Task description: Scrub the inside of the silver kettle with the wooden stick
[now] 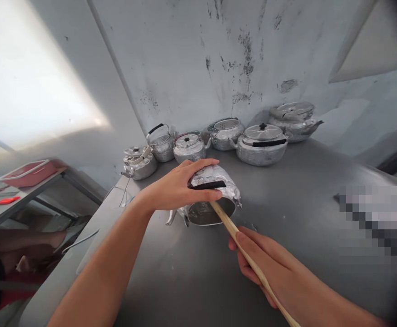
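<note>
A dented silver kettle [215, 175] lies tipped on the metal table, its open mouth facing me and its spout pointing left. My left hand [185, 184] is closed over its upper side, fingers on top and thumb by the black handle grip [208, 185]. In my right hand [258, 259] is a long wooden stick [230, 225], gripped along its shaft. The far end of the stick reaches into the kettle's mouth, where its tip is hidden.
Several silver kettles [261, 152] stand along the wall at the table's back edge. A pink basket [31, 175] and an orange-red item [8, 200] sit on a lower table at left. A person's legs [24, 243] show below it. A blurred patch covers the right side.
</note>
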`<state>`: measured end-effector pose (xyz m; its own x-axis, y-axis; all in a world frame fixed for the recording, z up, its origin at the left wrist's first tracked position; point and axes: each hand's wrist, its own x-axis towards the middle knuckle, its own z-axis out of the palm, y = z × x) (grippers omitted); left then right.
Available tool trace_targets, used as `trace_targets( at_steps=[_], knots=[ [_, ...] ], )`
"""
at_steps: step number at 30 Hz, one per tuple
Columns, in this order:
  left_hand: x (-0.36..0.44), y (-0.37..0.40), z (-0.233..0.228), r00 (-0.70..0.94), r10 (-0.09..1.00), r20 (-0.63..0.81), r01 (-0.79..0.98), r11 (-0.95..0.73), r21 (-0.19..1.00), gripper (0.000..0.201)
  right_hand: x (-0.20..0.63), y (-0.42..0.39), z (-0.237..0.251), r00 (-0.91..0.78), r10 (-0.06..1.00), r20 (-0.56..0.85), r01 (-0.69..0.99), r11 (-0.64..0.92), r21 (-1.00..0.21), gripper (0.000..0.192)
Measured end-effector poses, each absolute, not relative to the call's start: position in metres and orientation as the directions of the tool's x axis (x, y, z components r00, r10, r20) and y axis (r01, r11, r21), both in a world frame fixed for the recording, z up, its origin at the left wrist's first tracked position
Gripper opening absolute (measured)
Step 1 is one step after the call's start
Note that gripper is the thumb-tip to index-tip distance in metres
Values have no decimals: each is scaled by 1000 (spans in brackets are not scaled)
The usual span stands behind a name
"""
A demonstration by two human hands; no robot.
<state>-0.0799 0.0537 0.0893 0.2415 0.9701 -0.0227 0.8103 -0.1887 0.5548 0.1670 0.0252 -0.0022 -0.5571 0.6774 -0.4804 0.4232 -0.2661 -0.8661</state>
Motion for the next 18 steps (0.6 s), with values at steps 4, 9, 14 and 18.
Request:
trace_targets(
  at_steps=[4,9,14,18],
  knots=[
    [-80,53,92,231,972,-38,824,-175,539,79,166,24,-6,-573,665,-479,421,-263,-868,48],
    [-73,54,89,226,974,-5,812,-185,553,79,161,23,-3,-572,665,-480,403,-282,-871,42],
    [-71,54,88,213,977,-3,813,-176,555,75,158,25,8,-551,641,-534,441,-319,-839,38],
    [-72,54,89,219,976,-11,810,-176,559,74,158,26,9,-546,664,-511,404,-325,-855,40]
  ],
)
